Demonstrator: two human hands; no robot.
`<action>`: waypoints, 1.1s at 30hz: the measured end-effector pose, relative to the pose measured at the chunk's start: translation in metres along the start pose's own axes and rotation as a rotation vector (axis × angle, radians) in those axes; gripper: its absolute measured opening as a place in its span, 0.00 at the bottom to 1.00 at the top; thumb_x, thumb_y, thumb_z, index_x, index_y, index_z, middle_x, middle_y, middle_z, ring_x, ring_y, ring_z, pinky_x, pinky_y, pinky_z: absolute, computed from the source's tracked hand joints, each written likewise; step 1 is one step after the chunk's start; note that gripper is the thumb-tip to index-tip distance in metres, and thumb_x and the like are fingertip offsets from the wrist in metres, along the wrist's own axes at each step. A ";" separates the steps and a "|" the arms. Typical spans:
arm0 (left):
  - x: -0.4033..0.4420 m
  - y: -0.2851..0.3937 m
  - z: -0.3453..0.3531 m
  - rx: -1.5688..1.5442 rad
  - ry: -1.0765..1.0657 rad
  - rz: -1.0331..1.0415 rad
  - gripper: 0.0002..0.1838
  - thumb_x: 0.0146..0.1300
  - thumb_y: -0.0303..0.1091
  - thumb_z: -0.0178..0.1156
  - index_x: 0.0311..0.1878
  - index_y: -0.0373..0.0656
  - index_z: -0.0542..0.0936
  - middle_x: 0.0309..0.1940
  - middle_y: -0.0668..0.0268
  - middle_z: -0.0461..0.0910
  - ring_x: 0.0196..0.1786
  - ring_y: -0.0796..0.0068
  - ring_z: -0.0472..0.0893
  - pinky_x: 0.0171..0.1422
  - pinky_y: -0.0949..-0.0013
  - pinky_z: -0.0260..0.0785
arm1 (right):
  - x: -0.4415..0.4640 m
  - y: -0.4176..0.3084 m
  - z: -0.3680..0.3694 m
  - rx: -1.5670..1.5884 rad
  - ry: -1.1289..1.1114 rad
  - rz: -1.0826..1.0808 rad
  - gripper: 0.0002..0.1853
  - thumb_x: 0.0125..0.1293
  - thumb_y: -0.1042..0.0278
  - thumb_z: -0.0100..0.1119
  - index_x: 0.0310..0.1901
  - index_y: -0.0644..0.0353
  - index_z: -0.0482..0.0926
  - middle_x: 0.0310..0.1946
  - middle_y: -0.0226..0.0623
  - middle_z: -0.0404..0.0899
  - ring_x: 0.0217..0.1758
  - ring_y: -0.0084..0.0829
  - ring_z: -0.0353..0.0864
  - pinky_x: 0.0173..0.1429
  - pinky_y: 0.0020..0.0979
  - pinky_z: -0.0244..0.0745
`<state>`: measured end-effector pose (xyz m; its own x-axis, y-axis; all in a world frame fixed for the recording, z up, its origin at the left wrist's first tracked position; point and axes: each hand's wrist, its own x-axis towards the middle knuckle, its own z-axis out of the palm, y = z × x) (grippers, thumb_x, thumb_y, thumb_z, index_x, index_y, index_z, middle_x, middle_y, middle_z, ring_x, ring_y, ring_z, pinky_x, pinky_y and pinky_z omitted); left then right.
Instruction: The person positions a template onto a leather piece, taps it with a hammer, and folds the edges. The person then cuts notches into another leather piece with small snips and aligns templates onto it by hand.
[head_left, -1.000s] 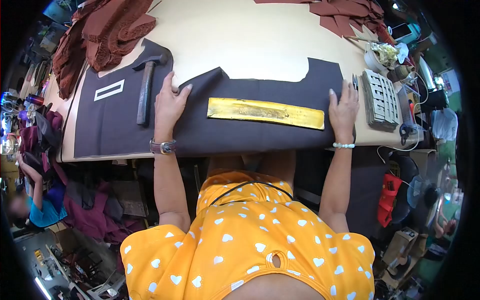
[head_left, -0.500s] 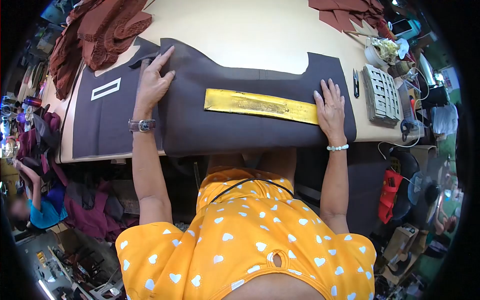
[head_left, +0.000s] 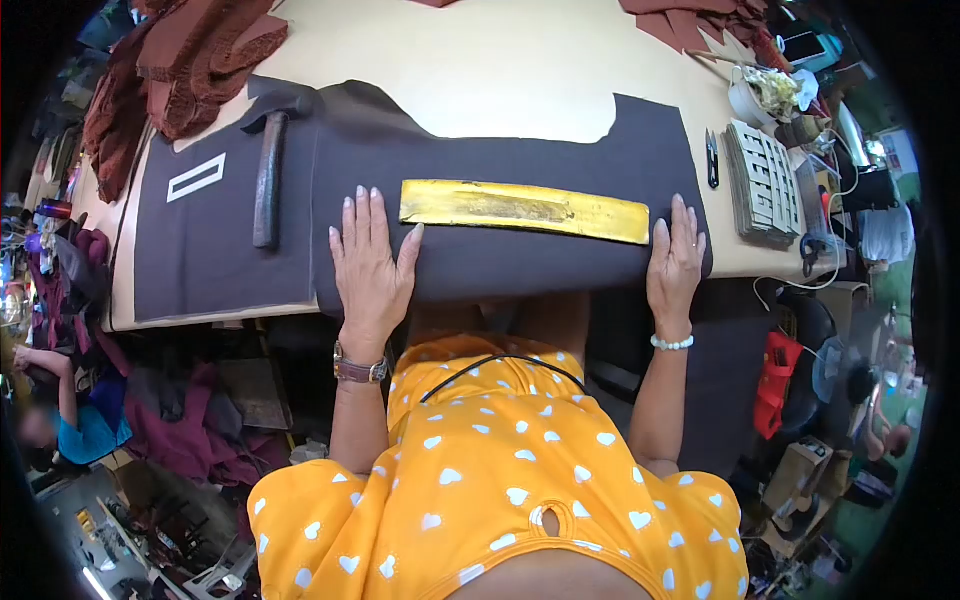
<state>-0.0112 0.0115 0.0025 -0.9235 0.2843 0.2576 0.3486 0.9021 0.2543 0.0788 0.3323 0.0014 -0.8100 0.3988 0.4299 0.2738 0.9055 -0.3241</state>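
A dark brown cut piece of cloth (head_left: 480,268) lies spread along the front edge of the table. On it rests a long flat yellow bar (head_left: 525,210) with a dark worn patch in its middle. My left hand (head_left: 372,268) is open, laid on the cloth just left of the bar, thumb near its lower corner. Open and flat too, my right hand (head_left: 676,262) presses the cloth by the bar's right end. Left of my left hand, a hammer (head_left: 268,185) lies on the cloth, its head towards the far side. Farther left is a white rectangular frame (head_left: 199,187).
Reddish-brown cloth (head_left: 195,60) is heaped at the far left. To the right are thread snips (head_left: 712,160), a stack of grey pieces (head_left: 762,185), a white container (head_left: 748,102) and scissors (head_left: 815,252). Another person's blue sleeve (head_left: 92,430) shows at the left edge.
My left hand has come off the hammer area and moved right and nearer me, uncovering the hammer. My right hand has slid slightly right and towards me. The cloth's raised fold now lies flatter.
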 end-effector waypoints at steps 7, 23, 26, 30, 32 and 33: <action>-0.018 0.008 -0.007 0.046 0.007 -0.044 0.35 0.64 0.52 0.50 0.65 0.36 0.61 0.67 0.50 0.57 0.70 0.51 0.55 0.70 0.46 0.46 | 0.000 0.010 0.000 -0.017 -0.079 -0.018 0.24 0.70 0.59 0.44 0.63 0.60 0.64 0.64 0.41 0.64 0.69 0.44 0.58 0.70 0.48 0.48; 0.003 0.024 -0.002 -0.379 0.180 -0.052 0.23 0.57 0.29 0.57 0.57 0.37 0.70 0.51 0.51 0.74 0.58 0.53 0.70 0.65 0.51 0.55 | 0.022 -0.026 0.004 0.562 0.029 0.198 0.16 0.66 0.73 0.48 0.54 0.68 0.72 0.42 0.46 0.81 0.48 0.40 0.78 0.55 0.36 0.69; 0.009 0.022 0.000 -0.350 0.194 -0.070 0.23 0.57 0.29 0.56 0.57 0.37 0.69 0.52 0.51 0.72 0.60 0.54 0.68 0.66 0.51 0.54 | 0.034 -0.023 0.012 0.587 0.011 0.208 0.17 0.66 0.74 0.45 0.55 0.68 0.71 0.43 0.44 0.81 0.48 0.35 0.79 0.55 0.32 0.69; 0.007 0.021 0.009 -0.314 0.228 -0.096 0.24 0.57 0.29 0.56 0.58 0.38 0.68 0.54 0.52 0.71 0.62 0.54 0.67 0.67 0.51 0.53 | 0.032 -0.023 0.018 0.697 0.017 0.317 0.17 0.67 0.74 0.44 0.56 0.68 0.70 0.44 0.41 0.81 0.49 0.30 0.78 0.57 0.30 0.68; 0.007 0.021 0.008 -0.315 0.211 -0.094 0.24 0.57 0.29 0.56 0.58 0.38 0.69 0.54 0.53 0.71 0.61 0.54 0.67 0.67 0.51 0.52 | 0.033 -0.023 0.015 0.714 -0.033 0.310 0.18 0.69 0.72 0.43 0.58 0.70 0.67 0.46 0.42 0.79 0.52 0.27 0.75 0.61 0.27 0.64; 0.007 0.021 0.007 -0.314 0.204 -0.094 0.24 0.57 0.29 0.56 0.58 0.38 0.69 0.54 0.53 0.72 0.61 0.54 0.67 0.68 0.50 0.52 | 0.034 -0.022 0.015 0.723 -0.057 0.304 0.19 0.70 0.72 0.42 0.59 0.71 0.66 0.47 0.43 0.79 0.54 0.25 0.74 0.63 0.26 0.62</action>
<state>-0.0113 0.0349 0.0033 -0.9139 0.1055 0.3919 0.3250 0.7685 0.5511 0.0376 0.3237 0.0109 -0.7846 0.5879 0.1970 0.0980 0.4314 -0.8968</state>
